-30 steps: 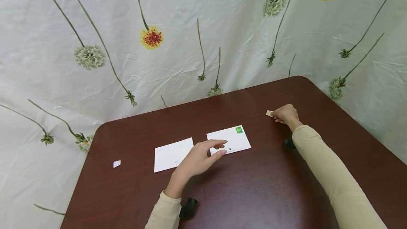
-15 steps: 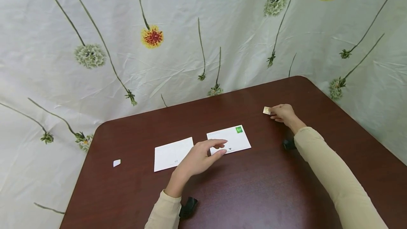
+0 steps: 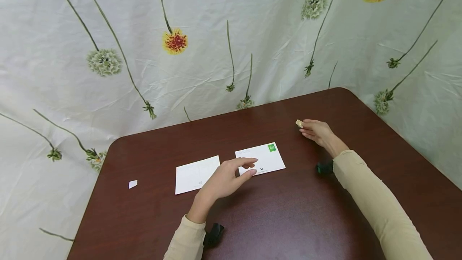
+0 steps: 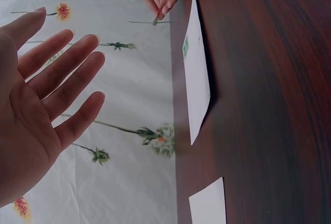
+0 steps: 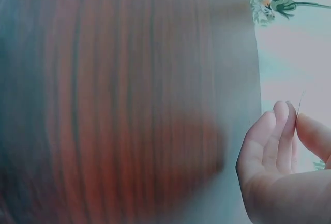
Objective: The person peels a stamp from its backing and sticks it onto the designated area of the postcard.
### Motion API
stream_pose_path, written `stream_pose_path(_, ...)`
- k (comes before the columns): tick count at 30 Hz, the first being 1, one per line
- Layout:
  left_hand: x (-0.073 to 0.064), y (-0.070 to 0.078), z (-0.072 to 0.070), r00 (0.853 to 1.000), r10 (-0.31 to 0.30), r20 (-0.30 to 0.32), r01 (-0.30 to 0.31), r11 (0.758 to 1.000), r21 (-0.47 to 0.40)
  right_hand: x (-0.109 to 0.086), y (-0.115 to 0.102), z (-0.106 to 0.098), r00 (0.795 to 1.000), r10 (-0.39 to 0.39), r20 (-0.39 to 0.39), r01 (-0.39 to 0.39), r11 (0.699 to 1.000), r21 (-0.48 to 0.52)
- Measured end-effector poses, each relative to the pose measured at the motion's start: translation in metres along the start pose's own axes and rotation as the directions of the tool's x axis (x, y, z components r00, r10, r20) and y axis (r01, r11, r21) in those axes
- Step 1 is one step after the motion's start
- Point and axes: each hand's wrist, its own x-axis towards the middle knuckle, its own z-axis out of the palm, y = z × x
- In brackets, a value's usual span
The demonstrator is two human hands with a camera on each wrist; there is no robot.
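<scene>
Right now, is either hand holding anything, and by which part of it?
The right hand pinches a small piece of paper by one edge; the left hand holds nothing.

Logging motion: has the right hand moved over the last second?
Yes: in the head view, the right hand has shifted slightly left, nearer the unmoved green-stamped envelope.

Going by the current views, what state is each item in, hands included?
Left hand: raised above the table, holding nothing.
Right hand: raised, pinching the tan piece.
Tan piece: held, partly covered.
Stamped envelope: lying on the table, green stamp on one corner.
Plain envelope: lying on the table, no stamp visible, partly hidden.
White scrap: lying loose.
Curtain: hanging, creased.
</scene>
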Motion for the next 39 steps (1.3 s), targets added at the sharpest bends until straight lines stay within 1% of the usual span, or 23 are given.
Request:
stream_pose_path(5,-0.002,-0.001,-0.002,1.000,0.004,-0.005,-0.004,1.000,-0.005,-0.001,0.001,0.010,0.998,0.002,0.057,-0.006,0.997,0.073)
stream_pose_path(11,-0.005,-0.003,-0.004,1.000,0.005,-0.019,-0.005,1.000,-0.011,-0.005,0.001,0.027,0.994,-0.010,0.105,0.003,0.998,0.062)
stream_pose_path(15,-0.006,-0.004,-0.005,0.999,-0.006,-0.045,0.005,1.000,-0.004,-0.009,0.003,0.042,0.991,-0.045,0.129,0.042,0.999,0.027)
stream_pose_path(18,-0.006,-0.005,-0.005,0.995,-0.035,-0.090,0.036,0.999,0.011,-0.013,0.004,0.055,0.984,-0.089,0.157,0.096,0.995,-0.040)
stream_pose_path(20,-0.007,-0.007,-0.005,0.990,-0.060,-0.127,0.062,0.998,0.011,-0.017,0.005,0.065,0.976,-0.116,0.186,0.132,0.988,-0.080)
stream_pose_path(22,-0.007,-0.009,-0.006,0.982,-0.098,-0.163,0.097,0.995,-0.009,-0.023,0.005,0.076,0.967,-0.131,0.216,0.157,0.982,-0.105)
stream_pose_path(24,-0.007,-0.011,-0.006,0.970,-0.135,-0.201,0.131,0.991,-0.031,-0.029,0.005,0.087,0.959,-0.136,0.249,0.169,0.978,-0.118)
stream_pose_path(28,-0.007,-0.015,-0.006,0.937,-0.197,-0.288,0.186,0.980,-0.064,-0.043,0.006,0.108,0.939,-0.136,0.317,0.193,0.969,-0.155)
stream_pose_path(30,-0.006,-0.016,-0.006,0.920,-0.219,-0.325,0.201,0.976,-0.088,-0.051,0.007,0.117,0.927,-0.141,0.348,0.211,0.962,-0.173)
stream_pose_path(35,-0.003,-0.017,-0.009,0.885,-0.290,-0.364,0.234,0.954,-0.189,-0.069,0.011,0.137,0.890,-0.163,0.426,0.263,0.946,-0.187)
stream_pose_path(37,-0.003,-0.018,-0.011,0.873,-0.312,-0.374,0.242,0.945,-0.221,-0.076,0.012,0.144,0.874,-0.172,0.455,0.289,0.936,-0.202)
stream_pose_path(39,-0.003,-0.018,-0.013,0.865,-0.325,-0.383,0.244,0.938,-0.246,-0.081,0.014,0.149,0.856,-0.183,0.484,0.324,0.919,-0.224)
